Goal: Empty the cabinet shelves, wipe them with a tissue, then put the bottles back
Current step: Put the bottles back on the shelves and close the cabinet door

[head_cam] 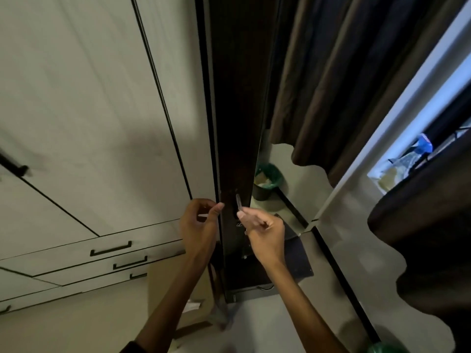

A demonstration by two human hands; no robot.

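A tall, narrow dark wooden cabinet [237,103] stands between a white wardrobe and a curtain, its door closed. My right hand [262,230] pinches a small metal key [238,202] and holds it against the dark door near its lock. My left hand [200,222] is at the cabinet's left edge, thumb touching the edge, fingers curled and holding nothing. No shelves, bottles or tissue are visible.
A white wardrobe [89,110] with black-handled drawers [110,248] fills the left. Dark curtains [356,72] hang on the right beside a window [407,138]. A bin with a green liner [266,180] stands on the floor behind the cabinet. A dark mat [295,256] lies at its base.
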